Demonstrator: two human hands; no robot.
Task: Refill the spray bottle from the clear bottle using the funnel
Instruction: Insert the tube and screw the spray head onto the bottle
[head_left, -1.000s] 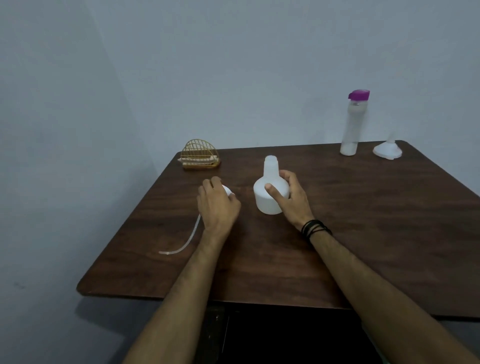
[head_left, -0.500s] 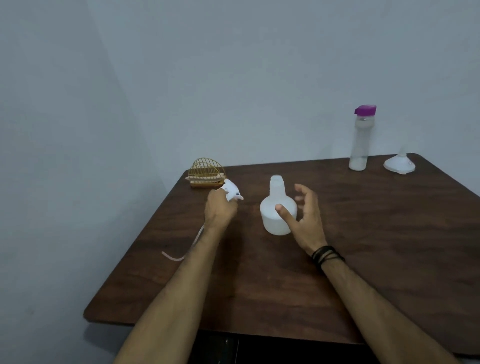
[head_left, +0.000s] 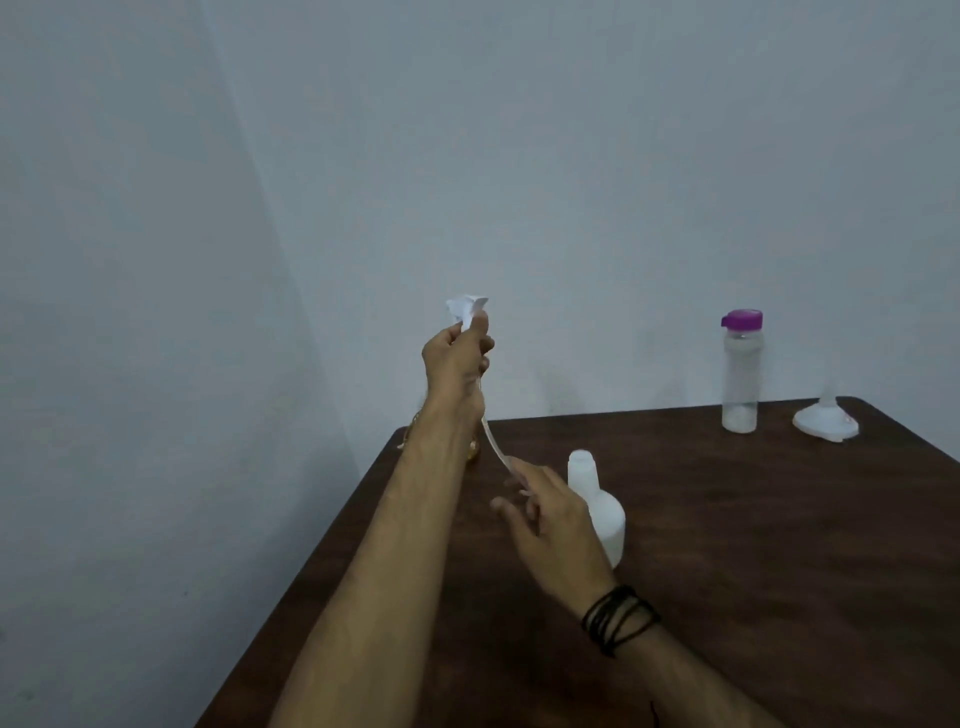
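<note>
My left hand (head_left: 457, 358) is raised above the table's far left corner, shut on the white spray head (head_left: 467, 307), whose thin dip tube (head_left: 493, 447) hangs down. My right hand (head_left: 550, 512) is at the tube's lower end, fingers around it. The white spray bottle (head_left: 602, 506) stands uncapped just behind my right hand. A clear bottle (head_left: 742, 371) with a purple lid stands at the far right. The white funnel (head_left: 826, 423) rests upside down beside it.
The dark wooden table (head_left: 753, 571) has its left edge near a pale wall. A gold wire holder (head_left: 470, 449) at the far left corner is mostly hidden behind my left forearm.
My left hand lifted the spray head from the table to well above it. My right hand let go of the spray bottle and moved left to the hanging tube. The view tilted up.
</note>
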